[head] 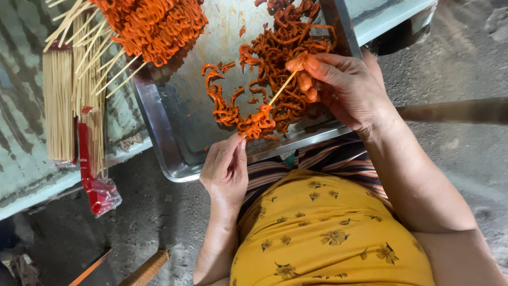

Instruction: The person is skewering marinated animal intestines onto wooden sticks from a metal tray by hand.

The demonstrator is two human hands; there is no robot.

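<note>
A thin pale bamboo skewer (pixel 283 87) slants from upper right down to lower left above a steel tray (pixel 174 132). Its lower end is buried in a bunched, curled strip of orange-red marinated meat (pixel 257 123), glossy and folded on itself. Its upper end is pinched between fingers; the strip is touched from below.

Strips (pixel 275 58) in tray (pixel 174 132); skewer bundle (pixel 58 106) left of tray.
</note>
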